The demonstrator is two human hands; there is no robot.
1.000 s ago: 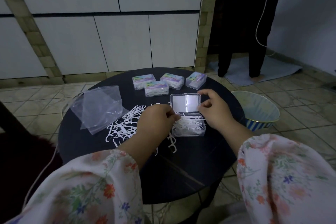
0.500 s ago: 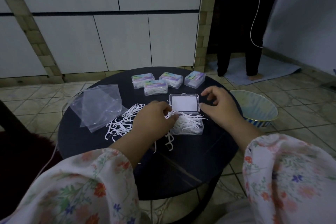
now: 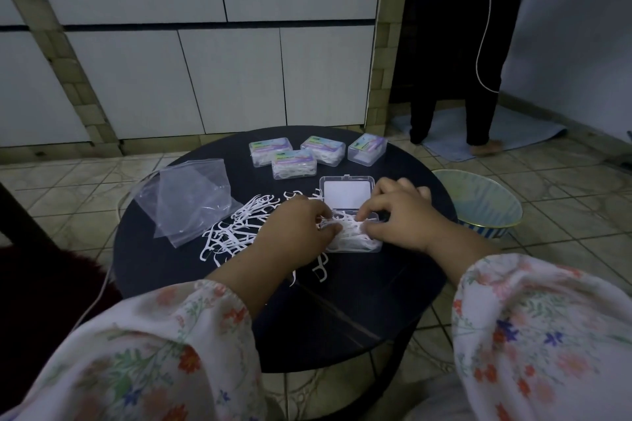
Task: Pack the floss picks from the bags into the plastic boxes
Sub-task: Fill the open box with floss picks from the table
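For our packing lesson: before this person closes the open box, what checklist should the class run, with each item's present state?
1. Lid of the open box hinged back, free to close: ok.
2. Floss picks in the box lying below the rim: not ok, heaped.
3. Left hand and right hand out of the lid's way: not ok, both over the box.
4. Loose floss picks all packed: not ok.
5. Plastic bag emptied: cannot tell.

Dim room; white cabinet doors, tiled floor, round dark table, blue mat.
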